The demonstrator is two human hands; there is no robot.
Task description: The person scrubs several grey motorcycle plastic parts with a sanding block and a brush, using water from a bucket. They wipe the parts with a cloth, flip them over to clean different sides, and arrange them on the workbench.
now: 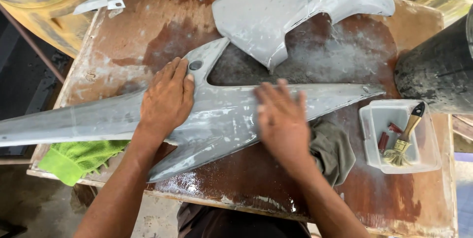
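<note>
A worn wooden table carries a long grey panel with pointed ends, lying flat across its near half. A second grey panel sits at the far side, just beside the first. The left hand presses flat on the long panel, fingers spread. The right hand (blurred) lies open on it too, holding nothing that shows. A green cloth lies under the panel's left end. A clear tub at right holds a paintbrush.
</note>
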